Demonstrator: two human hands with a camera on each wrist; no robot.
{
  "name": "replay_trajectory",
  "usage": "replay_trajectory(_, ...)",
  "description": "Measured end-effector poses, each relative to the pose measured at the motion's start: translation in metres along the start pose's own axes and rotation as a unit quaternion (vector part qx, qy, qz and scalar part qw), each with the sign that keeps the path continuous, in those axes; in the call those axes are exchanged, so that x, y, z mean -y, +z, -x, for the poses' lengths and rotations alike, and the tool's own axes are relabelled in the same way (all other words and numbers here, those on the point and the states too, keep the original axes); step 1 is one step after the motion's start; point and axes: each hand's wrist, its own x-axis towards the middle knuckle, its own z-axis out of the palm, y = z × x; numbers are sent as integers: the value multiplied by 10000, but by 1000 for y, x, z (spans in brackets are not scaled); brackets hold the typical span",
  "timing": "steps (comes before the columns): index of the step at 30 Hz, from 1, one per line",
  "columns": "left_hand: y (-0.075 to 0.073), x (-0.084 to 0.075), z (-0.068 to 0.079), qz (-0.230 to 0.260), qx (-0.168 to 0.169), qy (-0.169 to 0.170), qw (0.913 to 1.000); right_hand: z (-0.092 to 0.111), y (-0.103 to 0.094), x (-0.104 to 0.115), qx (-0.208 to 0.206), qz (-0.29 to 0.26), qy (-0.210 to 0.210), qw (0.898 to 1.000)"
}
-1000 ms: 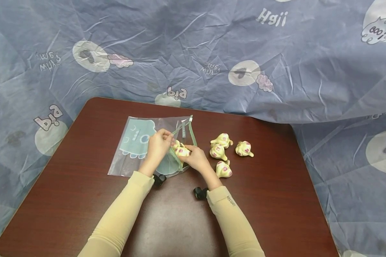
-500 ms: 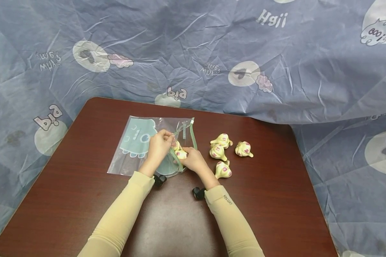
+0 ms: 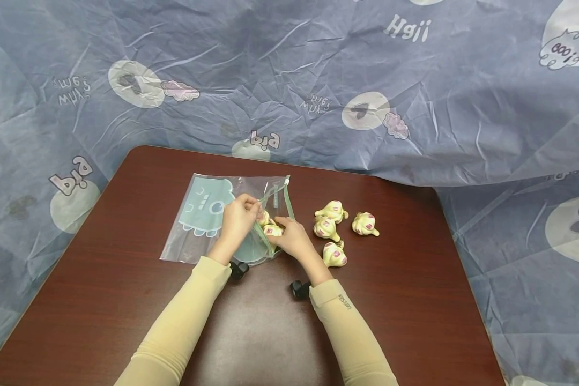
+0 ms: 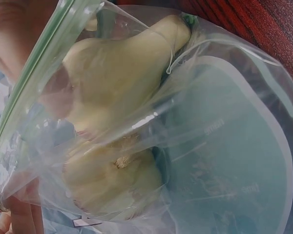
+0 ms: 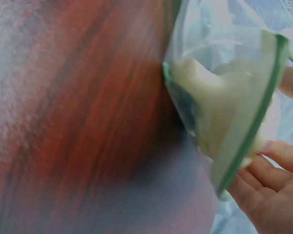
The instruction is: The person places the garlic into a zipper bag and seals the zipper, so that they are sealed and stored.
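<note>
A clear zip bag (image 3: pixel 173 247) with a green-edged mouth and a blue-green cartoon print lies on the table. My left hand (image 3: pixel 236 219) pinches the upper edge of its mouth, which stands open toward the right. At that mouth, my right hand (image 3: pixel 294 237) holds a garlic bulb (image 3: pixel 273 230) with thumb and fingers around it. Another bulb (image 3: pixel 264 217) lies just behind it. Through the plastic, the left wrist view shows two pale bulbs, an upper one (image 4: pixel 107 78) and a lower one (image 4: pixel 112 180). The right wrist view has my right fingertips (image 5: pixel 276 152) against a bulb.
Several loose garlic bulbs (image 3: pixel 326 228) lie on the dark red-brown table (image 3: pixel 405 300), right of my right hand. A patterned blue-grey cloth (image 3: pixel 289 69) hangs behind the table. Small black devices (image 3: pixel 299 290) sit at both wrists.
My right hand shifts only slightly at the bag's mouth, keeping the garlic bulb. My left hand keeps its place on the edge, and the loose bulbs stay put.
</note>
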Motion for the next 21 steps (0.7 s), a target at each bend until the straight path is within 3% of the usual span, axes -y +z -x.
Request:
replay_trajectory(11, 0, 0, -1, -64, -27, 78, 9999, 12, -25, 4, -138, -690, -68, 9975)
replay_trajectory(21, 0, -1, -1, 96, -58, -58, 9999, 17, -42, -5, -187, -1635, -97, 9863)
